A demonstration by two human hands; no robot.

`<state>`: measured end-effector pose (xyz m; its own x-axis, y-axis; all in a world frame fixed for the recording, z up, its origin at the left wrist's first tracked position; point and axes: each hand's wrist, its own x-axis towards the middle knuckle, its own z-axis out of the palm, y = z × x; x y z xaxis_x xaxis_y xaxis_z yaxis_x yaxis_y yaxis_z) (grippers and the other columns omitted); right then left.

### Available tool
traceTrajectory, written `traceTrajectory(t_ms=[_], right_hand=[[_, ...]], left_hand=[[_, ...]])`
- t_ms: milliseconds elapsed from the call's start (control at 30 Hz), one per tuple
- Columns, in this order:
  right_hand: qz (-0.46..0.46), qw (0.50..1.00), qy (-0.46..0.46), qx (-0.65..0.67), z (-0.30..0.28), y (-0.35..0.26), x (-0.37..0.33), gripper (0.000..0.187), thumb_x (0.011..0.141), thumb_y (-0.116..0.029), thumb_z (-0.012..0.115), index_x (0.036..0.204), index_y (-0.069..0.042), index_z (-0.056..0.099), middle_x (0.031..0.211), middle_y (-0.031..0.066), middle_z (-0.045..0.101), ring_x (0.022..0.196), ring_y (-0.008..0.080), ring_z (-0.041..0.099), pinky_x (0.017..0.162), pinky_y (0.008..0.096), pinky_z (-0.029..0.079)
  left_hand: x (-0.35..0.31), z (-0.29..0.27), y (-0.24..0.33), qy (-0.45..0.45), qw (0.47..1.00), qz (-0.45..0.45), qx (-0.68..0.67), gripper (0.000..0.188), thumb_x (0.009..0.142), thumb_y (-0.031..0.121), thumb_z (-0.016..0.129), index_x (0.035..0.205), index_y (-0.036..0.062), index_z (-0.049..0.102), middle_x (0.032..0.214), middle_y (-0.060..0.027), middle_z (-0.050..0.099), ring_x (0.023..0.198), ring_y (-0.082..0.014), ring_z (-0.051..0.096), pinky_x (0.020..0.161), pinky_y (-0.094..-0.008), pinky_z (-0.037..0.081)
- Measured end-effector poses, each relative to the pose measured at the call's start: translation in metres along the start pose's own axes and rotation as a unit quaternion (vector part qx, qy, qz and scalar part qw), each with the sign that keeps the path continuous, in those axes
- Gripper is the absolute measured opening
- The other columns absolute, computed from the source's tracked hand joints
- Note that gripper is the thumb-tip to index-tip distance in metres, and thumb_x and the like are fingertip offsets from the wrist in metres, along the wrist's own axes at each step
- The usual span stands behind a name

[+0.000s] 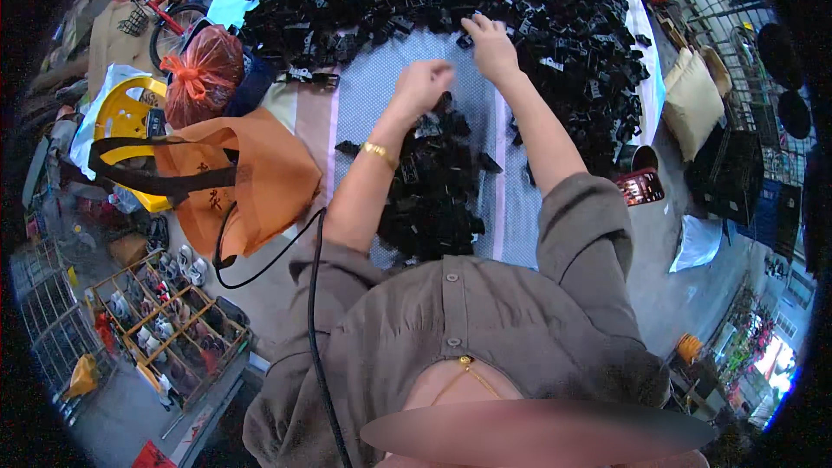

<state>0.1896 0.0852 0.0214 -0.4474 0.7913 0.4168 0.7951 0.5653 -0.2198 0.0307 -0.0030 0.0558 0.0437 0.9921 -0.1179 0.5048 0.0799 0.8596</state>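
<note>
A large heap of small black plastic parts spreads over the far side of a patterned cloth. At the heap's near edge, my right hand has its fingers bent down among the parts; whatever they grip is hidden. Left of it, my left hand is above the cloth with its fingers curled in. Its fingertips are slightly blurred, and I cannot make out what they hold. Below my hands, close to my body, lies a smaller pile of similar black parts. A few loose parts lie around it.
An orange bag with black handles stands at the left, beside a yellow plastic chair and a tied red plastic bag. A black cable runs down my left side. A phone lies right of my right arm.
</note>
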Motion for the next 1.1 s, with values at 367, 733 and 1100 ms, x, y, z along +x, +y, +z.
traceTrajectory(t_ms=[367,733,1100], right_hand=[[-0.002,0.993,-0.080,-0.092,-0.014,-0.018,-0.050,0.026,0.070,-0.010,0.055,0.095,-0.006,0.057,0.104,0.0097,0.055,0.092,0.0265,0.053,0.072,0.0351,0.046],[0.430,0.713,-0.041,0.552,-0.066,-0.036,-0.107,0.029,0.083,-0.007,0.054,0.111,-0.003,0.050,0.076,0.0052,0.054,0.063,0.0113,0.054,0.054,0.0214,0.045],[0.519,0.443,-0.021,0.730,-0.112,-0.063,-0.146,0.038,0.083,-0.009,0.044,0.119,0.002,0.048,0.085,0.0057,0.051,0.071,0.0148,0.048,0.066,0.0288,0.041]], left_hand=[[0.099,0.024,0.007,0.146,0.965,-0.027,0.216,0.045,0.071,0.028,0.069,0.107,0.0047,0.056,0.107,-0.0220,0.046,0.089,-0.0356,0.054,0.076,-0.0389,0.047],[0.060,0.036,-0.022,0.278,0.941,0.056,0.185,0.030,0.074,0.004,0.051,0.102,0.0082,0.060,0.113,-0.0211,0.045,0.097,-0.0370,0.048,0.085,-0.0407,0.040],[0.119,0.049,0.001,0.145,0.955,0.160,0.202,0.020,0.075,0.019,0.062,0.082,0.0006,0.058,0.088,-0.0171,0.056,0.084,-0.0330,0.053,0.076,-0.0408,0.044]])
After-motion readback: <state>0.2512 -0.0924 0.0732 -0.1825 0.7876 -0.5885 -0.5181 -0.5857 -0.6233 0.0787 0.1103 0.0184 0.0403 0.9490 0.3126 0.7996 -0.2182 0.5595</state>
